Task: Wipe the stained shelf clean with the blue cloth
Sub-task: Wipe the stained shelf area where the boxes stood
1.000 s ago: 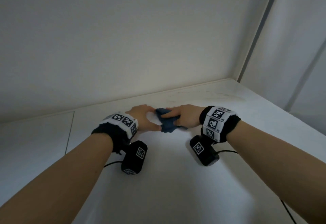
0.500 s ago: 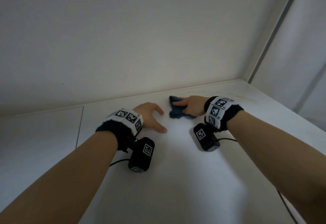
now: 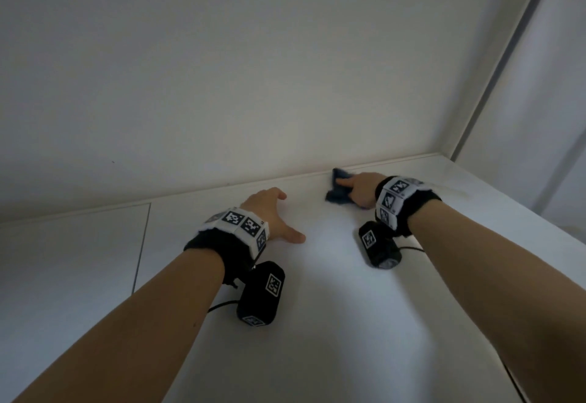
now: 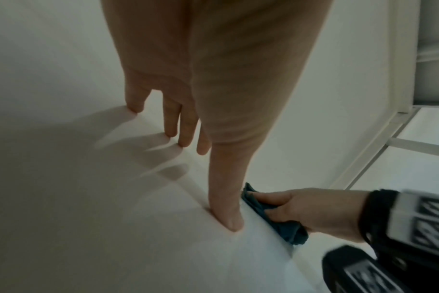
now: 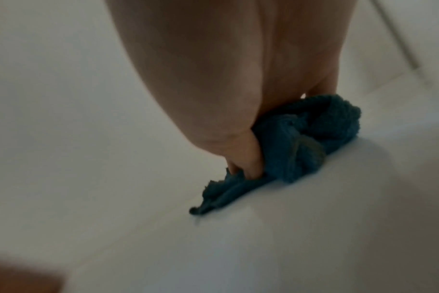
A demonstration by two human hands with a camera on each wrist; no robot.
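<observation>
Fingers of the right hand (image 3: 360, 189) bunch the blue cloth (image 3: 338, 186) against the shelf (image 3: 317, 323), stain streaks (image 3: 450, 191) lying behind the wrist; left hand (image 3: 269, 212) rests spread.

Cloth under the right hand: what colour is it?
Dark blue cloth, clearest in the right wrist view.

Blue cloth (image 3: 337, 187) half hidden beneath right hand (image 3: 361, 188); stains indiscernible.

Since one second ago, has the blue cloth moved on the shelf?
Yes. The blue cloth, under the right hand, has slid away from the left hand, toward the back wall where it meets the shelf.
</observation>
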